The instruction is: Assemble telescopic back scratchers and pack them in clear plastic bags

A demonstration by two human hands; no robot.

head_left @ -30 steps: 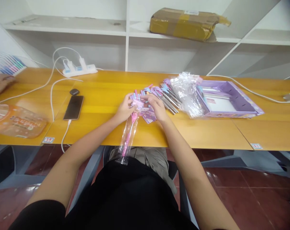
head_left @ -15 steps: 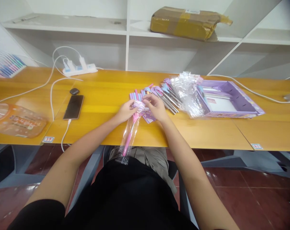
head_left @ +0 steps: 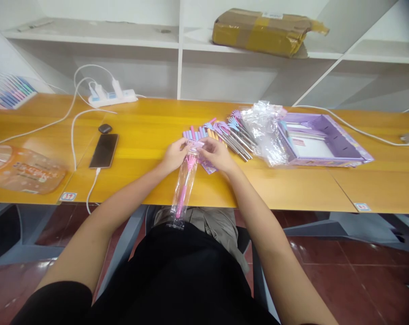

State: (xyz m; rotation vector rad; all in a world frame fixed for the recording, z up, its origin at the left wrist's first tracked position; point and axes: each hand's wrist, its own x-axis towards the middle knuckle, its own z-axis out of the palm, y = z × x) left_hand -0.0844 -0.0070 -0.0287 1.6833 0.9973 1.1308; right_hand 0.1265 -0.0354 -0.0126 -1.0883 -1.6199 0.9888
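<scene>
A pink back scratcher (head_left: 181,197) with a hand-shaped head lies inside a clear plastic bag (head_left: 187,183), which hangs over the table's front edge towards my lap. My left hand (head_left: 176,155) pinches the bag's upper end from the left. From the right, my right hand (head_left: 217,153) has its fingers closed on the same end. A purple printed card (head_left: 209,168) shows partly under my right hand. Just beyond my hands lie several coloured handles (head_left: 195,132) and a row of back scratchers (head_left: 234,140) with metal shafts.
A pile of clear bags (head_left: 267,135) lies right of the scratchers, against an open purple box (head_left: 349,140). On the left are a phone (head_left: 104,151) with its cable, an earbud case (head_left: 105,129), a power strip (head_left: 112,98) and an orange plastic container (head_left: 31,171). A taped parcel (head_left: 258,32) sits on the shelf.
The bag's lower end has swung slightly right and the scratcher hangs a little straighter. My right hand's fingers have come down and closed on the bag's top edge. My left hand has barely shifted.
</scene>
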